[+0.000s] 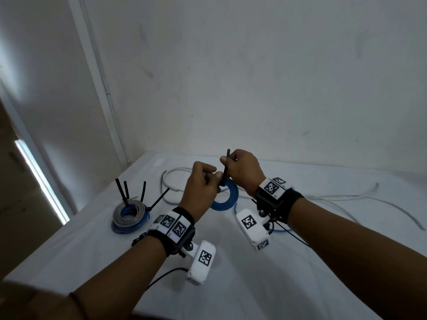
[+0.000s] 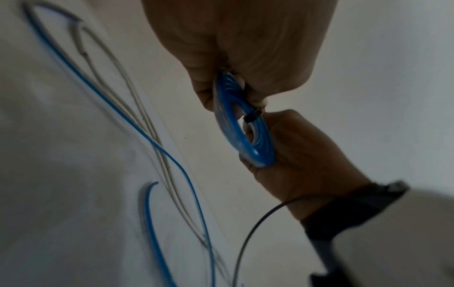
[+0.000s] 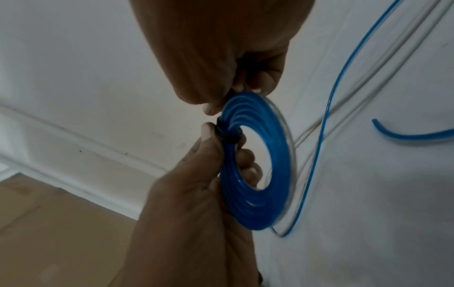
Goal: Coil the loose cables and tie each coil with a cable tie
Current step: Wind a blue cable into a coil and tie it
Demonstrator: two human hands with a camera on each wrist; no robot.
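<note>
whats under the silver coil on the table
A blue coil lies under the silver coil, its rim showing at the near edge, blue loops visible through the hole. Black ties stand up from the stack. The rest is covered.

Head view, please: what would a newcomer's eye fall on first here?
First, the blue coil held up mid-table between both hands. The left hand grips the coil, and the right hand pinches the black cable tie that sticks up from it. To the left on the table lie tied coils with black ties standing up.
</note>
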